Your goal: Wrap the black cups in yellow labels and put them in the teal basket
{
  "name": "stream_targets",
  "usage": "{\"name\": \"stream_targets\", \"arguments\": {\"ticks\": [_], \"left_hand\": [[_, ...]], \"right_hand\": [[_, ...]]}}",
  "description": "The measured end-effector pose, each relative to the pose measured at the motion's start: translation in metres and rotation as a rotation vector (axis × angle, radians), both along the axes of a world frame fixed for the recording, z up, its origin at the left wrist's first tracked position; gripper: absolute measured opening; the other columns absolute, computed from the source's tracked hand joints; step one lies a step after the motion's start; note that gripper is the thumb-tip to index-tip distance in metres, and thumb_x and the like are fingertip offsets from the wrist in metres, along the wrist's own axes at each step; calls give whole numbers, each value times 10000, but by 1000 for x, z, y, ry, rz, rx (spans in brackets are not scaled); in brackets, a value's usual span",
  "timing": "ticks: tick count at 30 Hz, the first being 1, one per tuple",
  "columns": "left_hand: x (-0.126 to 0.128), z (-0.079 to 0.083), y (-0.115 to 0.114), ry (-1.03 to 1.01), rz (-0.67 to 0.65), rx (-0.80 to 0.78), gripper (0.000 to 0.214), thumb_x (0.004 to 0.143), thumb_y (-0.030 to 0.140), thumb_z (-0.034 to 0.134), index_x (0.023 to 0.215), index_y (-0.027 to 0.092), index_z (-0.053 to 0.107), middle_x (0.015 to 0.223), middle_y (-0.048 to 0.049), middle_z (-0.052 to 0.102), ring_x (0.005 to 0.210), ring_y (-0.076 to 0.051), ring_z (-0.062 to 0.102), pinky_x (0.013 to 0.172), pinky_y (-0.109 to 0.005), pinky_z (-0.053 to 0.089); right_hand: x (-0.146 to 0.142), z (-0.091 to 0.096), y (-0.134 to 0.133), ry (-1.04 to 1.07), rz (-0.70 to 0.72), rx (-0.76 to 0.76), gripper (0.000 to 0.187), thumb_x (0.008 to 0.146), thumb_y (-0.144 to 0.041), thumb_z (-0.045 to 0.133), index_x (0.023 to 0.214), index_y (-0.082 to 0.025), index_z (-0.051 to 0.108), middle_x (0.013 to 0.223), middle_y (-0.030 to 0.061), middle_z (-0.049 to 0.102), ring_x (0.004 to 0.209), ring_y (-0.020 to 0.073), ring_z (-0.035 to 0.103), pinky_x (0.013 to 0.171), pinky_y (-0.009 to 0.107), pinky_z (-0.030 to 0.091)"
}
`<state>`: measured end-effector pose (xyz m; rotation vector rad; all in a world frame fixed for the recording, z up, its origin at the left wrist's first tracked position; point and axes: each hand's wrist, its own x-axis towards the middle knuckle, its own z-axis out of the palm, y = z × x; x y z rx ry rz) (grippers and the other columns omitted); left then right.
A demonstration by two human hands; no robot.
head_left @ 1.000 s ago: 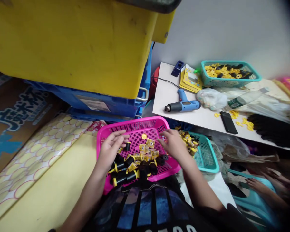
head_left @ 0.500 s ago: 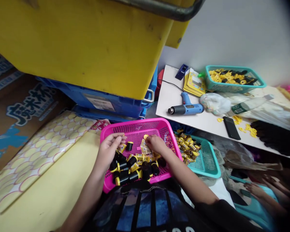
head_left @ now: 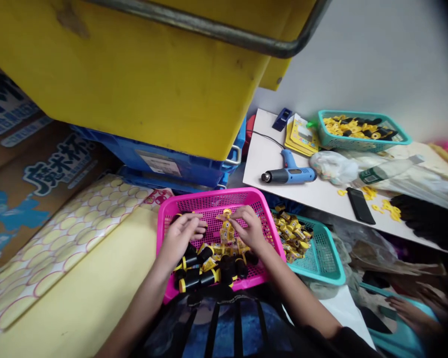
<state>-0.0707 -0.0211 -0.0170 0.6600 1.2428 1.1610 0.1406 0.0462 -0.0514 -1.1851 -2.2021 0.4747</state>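
On my lap is a pink mesh basket with black cylinders with yellow ends and small yellow printed wrappers in it. My left hand hovers over the basket's left side, fingers loosely stretched and apart, with no held thing showing. Dark pieces lie partly hidden beneath it. My right hand is over the middle of the basket, thumb and fingers pinched at a small yellow piece with clear film. The fingertips cover part of that piece.
Right of the basket stands a teal basket of yellow wrapped pieces. A white table bears a blue heat gun, a phone, a bottle and another teal basket. Yellow bin ahead; another person's hand lower right.
My right hand has lifted slightly and its fingers have opened out around the small yellow piece. My left hand has shifted a little right, now covering the black cylinder seen beside it. The view has tilted slightly.
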Motion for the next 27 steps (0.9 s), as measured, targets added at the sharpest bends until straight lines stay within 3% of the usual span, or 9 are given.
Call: {"name": "stream_targets", "arguments": {"ticks": [3,5,8,11,13,15,18,23,27], "left_hand": [[16,8,1,-177,-83,-45,424,720,436,746,1037,176,635,776,-19,695,679,-156,676,611,-267,554],[23,11,3,-166,-28,2,403,676,336,785,1017,185,631,704,29,649,612,-112,630,571,-217,519],[26,13,4,11,77,108,330,675,247,767,968,182,629,649,56,613,607,-91,603,608,-199,499],[23,10,3,164,109,152,306,703,242,737,978,179,619,639,52,622,621,-102,612,649,-218,500],[22,8,3,204,119,159,316,713,252,728,998,179,613,635,53,620,624,-106,614,661,-228,504],[21,7,3,206,127,163,344,702,253,736,1015,180,614,688,39,638,678,-115,634,693,-237,516],[19,11,6,185,120,175,429,660,235,765,1060,182,621,757,22,660,753,-126,652,730,-244,528],[6,20,13,186,73,137,461,681,301,760,1111,166,665,626,34,659,575,-118,625,628,-253,537],[-11,19,13,297,269,43,316,658,360,781,885,143,752,700,-29,731,566,-133,643,610,-264,551]], "right_hand": [[-5,9,-17,298,117,266,90,867,-196,612,845,-252,679,769,30,632,728,170,592,656,317,468],[-9,15,-24,360,103,231,101,873,-211,598,883,-264,684,803,39,641,755,181,603,665,330,475],[-13,22,-29,486,-21,-110,206,933,-355,506,986,-236,665,892,71,664,847,208,624,730,359,492],[-18,29,-28,583,0,-531,421,937,-543,420,949,-199,661,865,70,664,805,198,619,715,336,486],[-24,32,-26,577,13,-705,412,874,-581,518,855,-192,652,791,40,642,728,173,590,675,308,468],[-31,35,-22,558,-7,-782,354,810,-542,624,776,-190,624,713,4,602,659,146,546,641,283,441],[-41,40,-16,506,0,-732,334,813,-492,620,686,-186,575,641,-17,548,619,130,500,623,267,400],[-56,47,-6,413,15,-557,447,892,-485,515,560,-200,422,546,-48,383,544,111,393,559,253,321],[-63,33,8,249,56,-458,383,995,-352,346,750,-174,580,736,22,596,709,150,544,692,283,426]]}}
